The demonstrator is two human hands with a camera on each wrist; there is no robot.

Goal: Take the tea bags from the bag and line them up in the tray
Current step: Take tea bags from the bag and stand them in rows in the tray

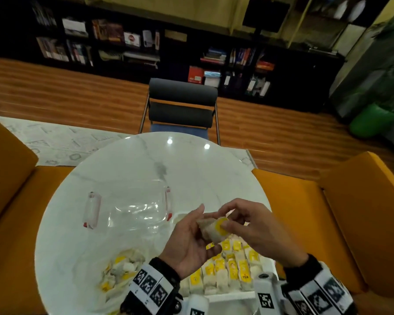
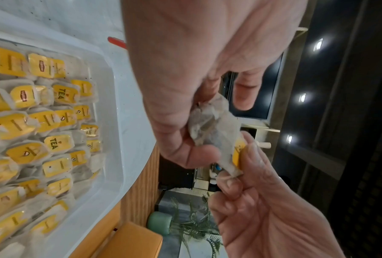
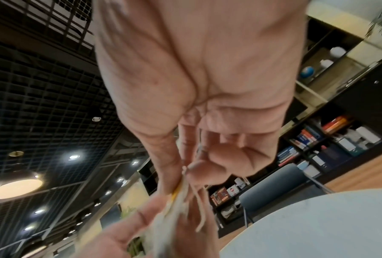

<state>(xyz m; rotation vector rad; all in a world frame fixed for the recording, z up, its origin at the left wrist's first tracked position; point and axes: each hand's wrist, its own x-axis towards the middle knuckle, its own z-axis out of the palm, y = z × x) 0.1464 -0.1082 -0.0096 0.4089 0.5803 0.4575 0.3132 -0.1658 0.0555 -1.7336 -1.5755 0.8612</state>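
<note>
Your left hand [image 1: 189, 244] and right hand [image 1: 257, 230] meet above tray [image 2: 128, 122], both pinching one tea bag [image 1: 215, 229] between them; plastic bag [image 1: 116, 271] lies left.

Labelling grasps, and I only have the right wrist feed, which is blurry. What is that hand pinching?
Observer: A tea bag. In the head view the right hand pinches its yellow-tag end.
Operator: Other hand on it too?
Observer: Yes. In the left wrist view the left hand grips the paper end between thumb and fingers.
Operator: Where is it held?
Observer: In the air over the table, near the far end of the white tray. The tray holds rows of tea bags.
Operator: More to go?
Observer: The plastic bag to the left of the tray has several yellow-tagged bags in it.
</note>
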